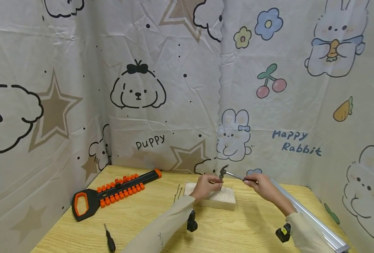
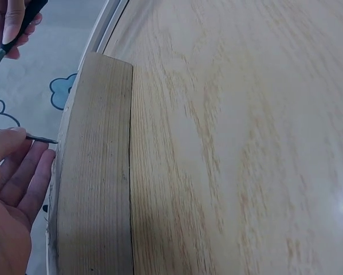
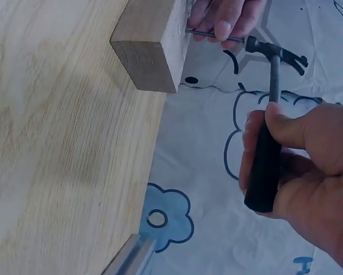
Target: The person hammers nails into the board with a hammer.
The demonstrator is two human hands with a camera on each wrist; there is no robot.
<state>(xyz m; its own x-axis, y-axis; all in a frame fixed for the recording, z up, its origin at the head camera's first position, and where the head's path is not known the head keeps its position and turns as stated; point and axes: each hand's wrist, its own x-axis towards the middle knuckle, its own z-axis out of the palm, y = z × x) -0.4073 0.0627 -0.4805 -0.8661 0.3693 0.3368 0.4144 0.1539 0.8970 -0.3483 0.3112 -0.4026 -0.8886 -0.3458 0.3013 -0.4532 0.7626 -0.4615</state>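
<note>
Left hand (image 1: pixel 205 188) pinches a thin grey metal nail (image 2: pixel 43 139), tip at the top face of the pale rectangular wooden block (image 1: pixel 220 203). Right hand (image 1: pixel 265 186) grips the black handle of a dark-headed claw hammer (image 3: pixel 268 143); its face is at or just off the nail head, can't tell which.

Risks: off-centre hit catches the left fingers, they sit close under the head; loose pinch lets the nail lean. No clamp visible, so the block may creep.

Block sits near the far edge of the yellowish wood-grain bench (image 1: pixel 247 232): tight behind it, more room in front. Loose thin nails (image 1: pixel 178 190) just left of it; long silver metal rail (image 1: pixel 304 208) to its right may limit elbow room.
</note>
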